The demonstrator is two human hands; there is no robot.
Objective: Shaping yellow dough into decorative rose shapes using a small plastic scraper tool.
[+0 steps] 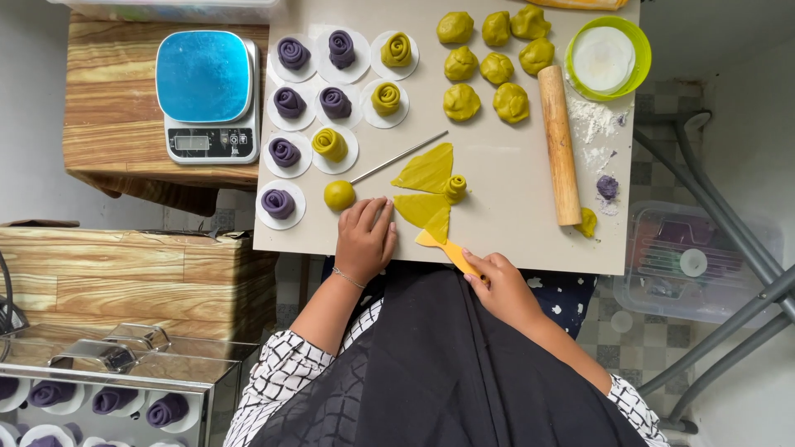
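Overhead, looking down on a pale tabletop point(513, 223) with a person seated at its near edge.

Left hand point(364, 238): lies palm down on the tabletop, fingers point(374, 211) close together and flat, clamped on nothing. Fingertips just beside a small yellow-green dough ball point(339, 195) and touching or nearly touching the edge of the cut dough sheet point(424, 207); cannot tell which. Thin bracelet on the wrist.

Right hand point(497, 281): at the tabletop's near edge, fingers wrapped around the handle of a yellow plastic scraper point(443, 247). Blade tip rests at the lower corner of the dough sheet.

Dough sheet: flat, yellow-green, split into triangular pieces, upper piece point(426, 170) and lower piece apart by a narrow gap. A small rolled spiral point(455, 188) sits at their right end.

Around them:
- thin metal rod point(397, 157) lying slantwise from the dough ball up to the right
- wooden rolling pin point(560, 145), laid lengthwise, right of the sheet
- eight rough yellow-green lumps point(489, 66) at the far side
- purple and yellow-green dough roses point(335, 74) on white paper rounds, far left
- green bowl point(633, 37) at the far right corner
- digital scale point(207, 95) with a blue plate, on a wooden surface left of the tabletop
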